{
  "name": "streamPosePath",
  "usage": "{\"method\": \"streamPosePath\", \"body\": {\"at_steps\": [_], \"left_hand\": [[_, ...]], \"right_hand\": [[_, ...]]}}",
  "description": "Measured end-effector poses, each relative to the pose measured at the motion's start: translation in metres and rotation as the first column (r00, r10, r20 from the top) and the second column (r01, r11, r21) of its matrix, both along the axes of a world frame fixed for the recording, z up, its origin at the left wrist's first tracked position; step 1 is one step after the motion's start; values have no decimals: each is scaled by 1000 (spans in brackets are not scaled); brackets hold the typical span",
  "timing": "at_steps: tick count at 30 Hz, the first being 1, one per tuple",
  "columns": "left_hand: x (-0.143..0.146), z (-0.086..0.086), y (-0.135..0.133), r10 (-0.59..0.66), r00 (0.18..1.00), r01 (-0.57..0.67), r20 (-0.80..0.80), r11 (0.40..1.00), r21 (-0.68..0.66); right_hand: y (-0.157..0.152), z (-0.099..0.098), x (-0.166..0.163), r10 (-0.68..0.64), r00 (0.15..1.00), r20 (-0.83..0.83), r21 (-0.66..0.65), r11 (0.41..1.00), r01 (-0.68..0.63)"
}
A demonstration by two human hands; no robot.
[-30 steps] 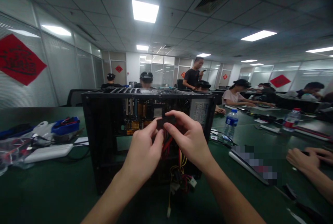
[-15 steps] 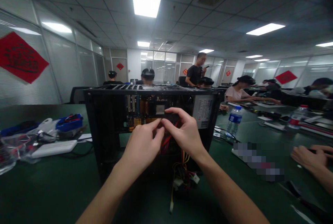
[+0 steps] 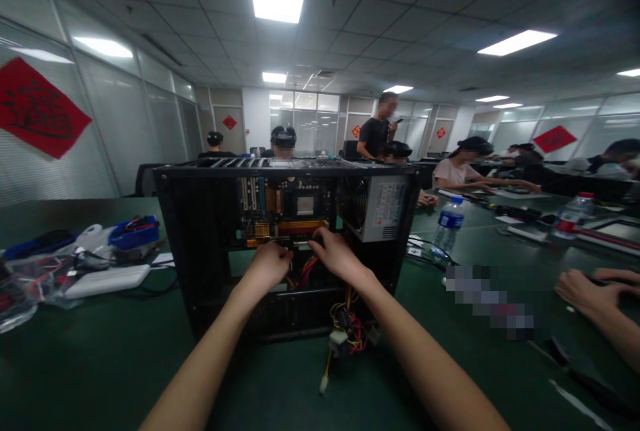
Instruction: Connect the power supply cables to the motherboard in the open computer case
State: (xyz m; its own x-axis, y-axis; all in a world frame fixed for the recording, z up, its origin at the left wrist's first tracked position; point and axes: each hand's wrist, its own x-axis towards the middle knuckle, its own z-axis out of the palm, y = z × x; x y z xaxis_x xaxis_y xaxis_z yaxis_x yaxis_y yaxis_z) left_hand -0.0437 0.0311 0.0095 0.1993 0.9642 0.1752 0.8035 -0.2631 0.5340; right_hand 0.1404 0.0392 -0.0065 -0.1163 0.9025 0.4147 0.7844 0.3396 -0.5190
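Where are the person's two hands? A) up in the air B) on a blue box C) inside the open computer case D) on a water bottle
C: the left hand and right hand both reach into the open computer case, next to the motherboard, above the loose wires.

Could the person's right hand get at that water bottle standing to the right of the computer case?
Probably yes. The right hand is inside the open computer case, while the water bottle stands upright on the green table just beyond the case's right wall. Nothing lies between them but that wall, so the hand would come out first.
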Motion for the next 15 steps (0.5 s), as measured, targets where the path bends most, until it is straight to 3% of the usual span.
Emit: {"method": "streamPosePath", "body": {"at_steps": [6, 15], "left_hand": [[6, -14, 9, 1, 998, 6, 58, 994, -113], [17, -12, 20, 88, 990, -93, -113, 995, -44]], "right_hand": [[13, -8, 4, 9, 999, -36, -65, 998, -12], [21, -12, 3, 13, 995, -101, -82, 996, -21]]}}
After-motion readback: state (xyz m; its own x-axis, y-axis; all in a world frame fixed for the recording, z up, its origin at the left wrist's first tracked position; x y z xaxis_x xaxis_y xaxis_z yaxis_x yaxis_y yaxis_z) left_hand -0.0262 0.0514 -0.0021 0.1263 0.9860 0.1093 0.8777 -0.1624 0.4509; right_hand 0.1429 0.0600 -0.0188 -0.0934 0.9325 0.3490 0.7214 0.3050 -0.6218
